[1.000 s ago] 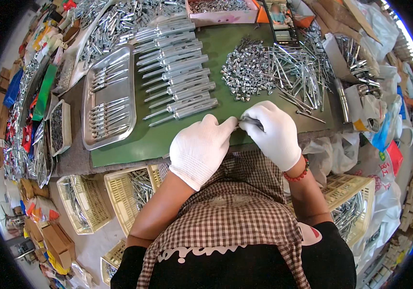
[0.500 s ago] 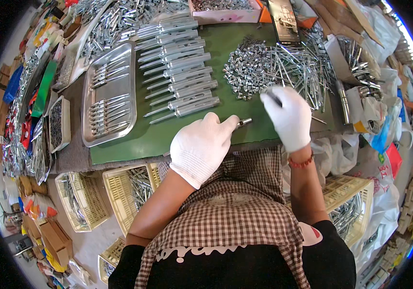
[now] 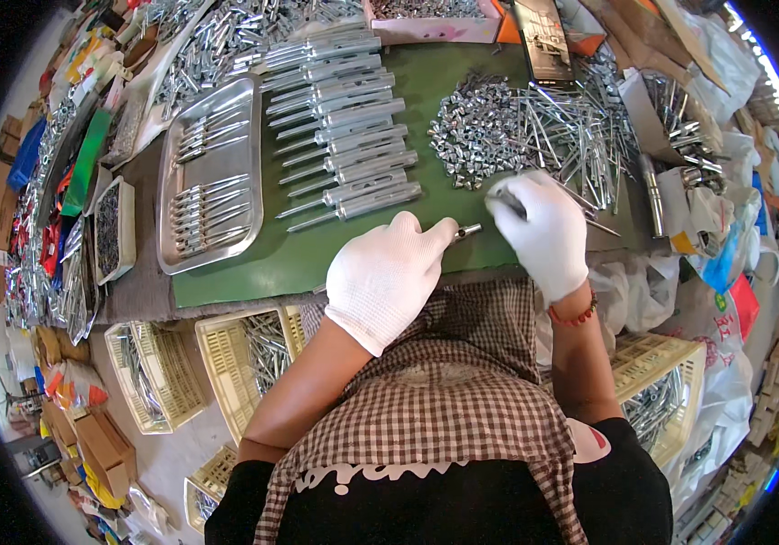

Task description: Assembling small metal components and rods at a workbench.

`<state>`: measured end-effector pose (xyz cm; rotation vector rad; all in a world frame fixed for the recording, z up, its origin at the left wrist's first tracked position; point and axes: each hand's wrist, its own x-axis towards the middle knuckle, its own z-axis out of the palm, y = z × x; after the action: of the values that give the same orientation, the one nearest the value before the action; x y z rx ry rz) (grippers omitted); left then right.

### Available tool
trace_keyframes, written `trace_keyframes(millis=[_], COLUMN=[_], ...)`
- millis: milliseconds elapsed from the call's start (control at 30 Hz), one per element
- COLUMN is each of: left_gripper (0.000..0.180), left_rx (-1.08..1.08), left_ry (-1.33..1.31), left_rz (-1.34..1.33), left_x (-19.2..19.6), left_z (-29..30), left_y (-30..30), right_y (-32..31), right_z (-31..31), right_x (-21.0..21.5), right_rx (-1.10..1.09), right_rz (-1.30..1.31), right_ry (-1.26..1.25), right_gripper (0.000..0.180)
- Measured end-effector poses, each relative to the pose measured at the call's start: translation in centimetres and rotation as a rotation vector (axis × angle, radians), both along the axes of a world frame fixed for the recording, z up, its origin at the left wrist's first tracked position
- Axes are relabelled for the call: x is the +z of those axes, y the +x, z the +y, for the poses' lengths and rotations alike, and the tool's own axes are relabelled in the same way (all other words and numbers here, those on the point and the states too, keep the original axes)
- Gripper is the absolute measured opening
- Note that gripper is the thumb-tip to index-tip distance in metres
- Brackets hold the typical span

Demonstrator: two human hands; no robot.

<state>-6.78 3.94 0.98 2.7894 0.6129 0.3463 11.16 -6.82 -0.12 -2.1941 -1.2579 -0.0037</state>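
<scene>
White knitted gloves covered both hands. The left hand (image 3: 387, 277) was clenched around a small silver metal rod piece (image 3: 467, 231), whose tip stuck out to the right past the fingers, low over the near edge of the green mat (image 3: 253, 268) on the desk (image 3: 135, 292). The right hand (image 3: 542, 227) lay just to the right of it, apart from the left, fingers curled at the near edge of the pile of thin silver metal pins (image 3: 571, 132); something thin and dark showed under its fingertips, but whether it gripped a pin could not be told. Left of those pins sat a heap of small silver metal fittings (image 3: 476, 136). Farther left on the mat lay a row of finished silver metal tubes with thin stems (image 3: 348, 118), side by side. Beyond them, at the mat's left edge, a shiny rectangular steel tray (image 3: 212, 177) held more slim metal parts. Cream plastic baskets (image 3: 226, 363) with metal parts stood below the desk's near edge, beside the person's checked brown apron (image 3: 444, 400).
</scene>
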Motion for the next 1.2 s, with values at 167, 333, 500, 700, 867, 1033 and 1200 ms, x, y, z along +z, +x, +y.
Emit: trace_keyframes(millis=[167,333,500,700,867,1033,1200], left_gripper=[0.022,0.023,0.024,0.030,0.031,0.032,0.028], left_rx=[-0.017,-0.025,-0.028,-0.064,-0.068,-0.077,-0.079], left_ry=[0.011,0.002,0.004,0.065,0.116,0.093,0.077], left_rz=[-0.022,0.008,0.016,0.043,0.110,0.074,0.126], left_x=[0.1,0.3,0.3,0.1,0.2,0.2,0.7], left_z=[-0.1,0.1,0.0,0.1,0.1,0.2,0.2], left_y=[0.1,0.0,-0.1,-0.1,0.1,0.0,0.4], right_y=[-1.9,-2.6,-2.9,-2.6,-2.7,-2.2,-2.6], right_z=[-0.7,-0.6,-0.7,-0.6,-0.5,1.1,3.5], right_x=[0.5,0.5,0.2,0.2,1.0,1.4,-0.4], right_rx=[0.214,0.211,0.200,0.216,0.159,0.153,0.245], right_rz=[0.273,0.140,0.150,0.095,0.109,0.996,1.669], right_ry=[0.061,0.036,0.040,-0.012,-0.016,0.467,0.968], right_gripper=[0.008,0.007,0.008,0.014,0.017,0.027,0.049])
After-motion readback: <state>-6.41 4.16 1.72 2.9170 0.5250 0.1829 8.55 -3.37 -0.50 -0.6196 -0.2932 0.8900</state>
